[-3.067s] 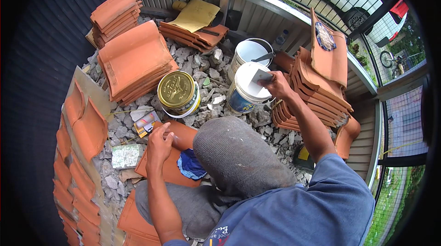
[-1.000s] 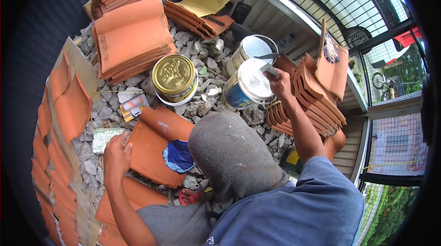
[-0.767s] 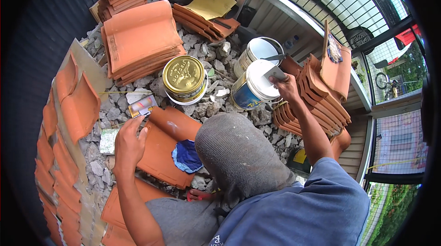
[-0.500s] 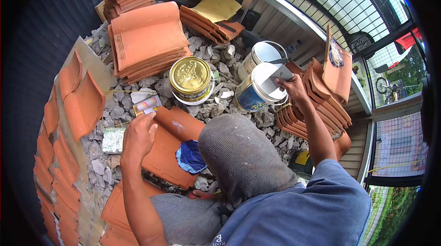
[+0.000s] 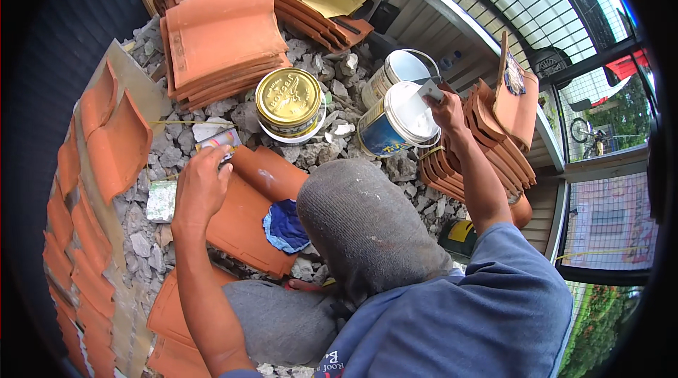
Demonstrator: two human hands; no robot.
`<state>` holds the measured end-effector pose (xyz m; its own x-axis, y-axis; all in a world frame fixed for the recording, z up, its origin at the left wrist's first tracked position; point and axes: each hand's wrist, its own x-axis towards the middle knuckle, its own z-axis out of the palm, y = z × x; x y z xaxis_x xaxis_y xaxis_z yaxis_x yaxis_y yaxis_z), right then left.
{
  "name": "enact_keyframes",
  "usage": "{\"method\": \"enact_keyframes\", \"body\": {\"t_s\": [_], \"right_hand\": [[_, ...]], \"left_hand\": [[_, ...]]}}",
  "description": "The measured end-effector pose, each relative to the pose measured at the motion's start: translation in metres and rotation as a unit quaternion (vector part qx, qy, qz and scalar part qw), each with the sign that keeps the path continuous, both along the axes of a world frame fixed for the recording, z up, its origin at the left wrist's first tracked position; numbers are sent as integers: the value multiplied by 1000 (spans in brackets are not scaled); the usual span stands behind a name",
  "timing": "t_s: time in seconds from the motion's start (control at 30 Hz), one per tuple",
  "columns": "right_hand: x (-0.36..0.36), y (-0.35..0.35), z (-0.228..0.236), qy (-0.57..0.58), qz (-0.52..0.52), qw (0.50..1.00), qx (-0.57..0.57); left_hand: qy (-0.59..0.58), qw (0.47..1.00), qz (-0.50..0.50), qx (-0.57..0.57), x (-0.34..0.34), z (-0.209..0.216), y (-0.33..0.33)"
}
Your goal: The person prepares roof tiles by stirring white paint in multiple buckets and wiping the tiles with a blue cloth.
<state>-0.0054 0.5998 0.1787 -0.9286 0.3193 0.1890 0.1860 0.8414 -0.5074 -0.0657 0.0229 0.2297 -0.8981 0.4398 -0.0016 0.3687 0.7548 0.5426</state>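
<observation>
The right hand (image 5: 450, 111) pinches a flat scraper (image 5: 429, 90), its blade dipped over the open tin of white paste (image 5: 402, 118) at the far right. The left hand (image 5: 199, 184) lies with loosely curled fingers on the near clay tile (image 5: 248, 219), gripping nothing I can make out. To do this well, load the blade lightly, wipe the excess on the tin's rim, and keep the tile steady on the rubble (image 5: 325, 74).

Gold-lidded tin (image 5: 289, 100) – rubble (image 5: 321, 145) – paint can (image 5: 395, 126): narrow gaps.
</observation>
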Motion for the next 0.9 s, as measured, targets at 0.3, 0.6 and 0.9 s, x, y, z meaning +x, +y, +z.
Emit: {"method": "enact_keyframes", "body": {"t_s": [0.3,0.6,0.9], "right_hand": [[9,-2,-9,74,1,987,141],[34,-18,-15,13,-51,976,-210],[39,-9,6,-121,27,959,-254]], "left_hand": [[19,1000,-5,11,-3,6,3],[27,998,-62,-11,-25,-27,12],[-11,995,-102,-20,-37,-72,40]]}}
